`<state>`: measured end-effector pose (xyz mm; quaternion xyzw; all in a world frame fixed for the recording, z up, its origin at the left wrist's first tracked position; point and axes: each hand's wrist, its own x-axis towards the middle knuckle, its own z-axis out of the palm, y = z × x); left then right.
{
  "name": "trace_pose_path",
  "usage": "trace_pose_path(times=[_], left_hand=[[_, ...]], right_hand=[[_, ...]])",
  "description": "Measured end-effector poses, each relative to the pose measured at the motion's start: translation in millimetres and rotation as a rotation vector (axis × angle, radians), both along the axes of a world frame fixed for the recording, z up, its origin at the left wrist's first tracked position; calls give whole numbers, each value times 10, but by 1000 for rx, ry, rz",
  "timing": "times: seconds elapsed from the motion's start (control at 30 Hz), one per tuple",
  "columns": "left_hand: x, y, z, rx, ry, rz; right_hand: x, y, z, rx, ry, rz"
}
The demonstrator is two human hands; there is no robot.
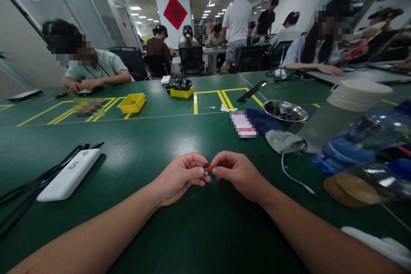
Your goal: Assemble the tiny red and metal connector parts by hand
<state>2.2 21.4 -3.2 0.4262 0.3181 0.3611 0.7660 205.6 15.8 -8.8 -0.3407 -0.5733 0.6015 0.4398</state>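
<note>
Both hands meet over the green table [144, 137], close to the middle of the view. Between thumb and fingers, my left hand [183, 175] pinches a small dark part with a shiny metal bit [206, 170]. From the right, my right hand [239, 173] pinches a tiny orange-red piece [211, 168], which touches or sits very near the dark part. Whether the two pieces are joined, I cannot tell. The fingers cover much of both, and they are too small to name more exactly.
At left lies a white power bank [72, 175] with black cables. Farther back are yellow trays [132, 103] and a metal bowl [285, 110]. On the right stand a pouch [282, 140], a tumbler [337, 111] and plastic bottles [359, 141]. Several people sit around.
</note>
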Motion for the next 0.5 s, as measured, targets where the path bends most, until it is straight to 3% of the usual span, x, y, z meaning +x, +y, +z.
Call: trace_pose_path(times=[0.5], left_hand=[[9,-1,13,-31,-15,26]], right_hand=[[6,-10,27,33,-54,1]])
